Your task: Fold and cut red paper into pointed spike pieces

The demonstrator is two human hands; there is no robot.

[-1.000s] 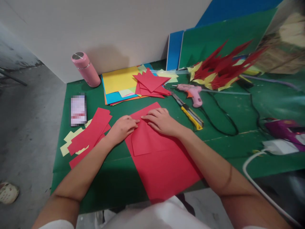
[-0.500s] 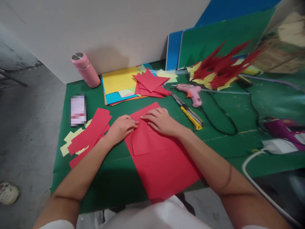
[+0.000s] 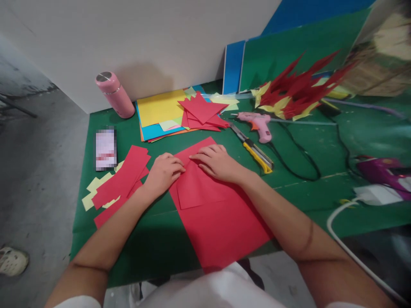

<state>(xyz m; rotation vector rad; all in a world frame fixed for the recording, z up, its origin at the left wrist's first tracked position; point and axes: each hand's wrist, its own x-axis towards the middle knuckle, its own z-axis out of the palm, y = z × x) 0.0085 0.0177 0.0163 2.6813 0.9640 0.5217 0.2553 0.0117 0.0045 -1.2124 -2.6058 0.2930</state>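
Note:
A smaller folded piece of red paper point(image 3: 195, 192) lies on top of a large red sheet point(image 3: 224, 235) at the table's near side. At the upper left of the folded piece, my left hand point(image 3: 163, 171) is closed with its fingertips on the paper's edge. My right hand point(image 3: 216, 162) is bent over its upper right part, fingers pressed together against it. The paper bulges slightly between the two hands, and its top is partly hidden under the fingers. Cut red strips point(image 3: 123, 175) lie beside my left forearm, over pale yellow pieces point(image 3: 91, 201).
On the green table point(image 3: 150, 235) are a pink bottle point(image 3: 115, 95), a blurred phone point(image 3: 105, 149), coloured sheets point(image 3: 157, 107), red cutouts point(image 3: 204, 109), a pink glue gun point(image 3: 260, 124), a yellow utility knife point(image 3: 257, 156) and a red-yellow paper flame point(image 3: 298, 92). Cords run along the right.
My left fingertips have shifted very slightly down and left along the paper's edge. My right hand and the folded paper look nearly the same.

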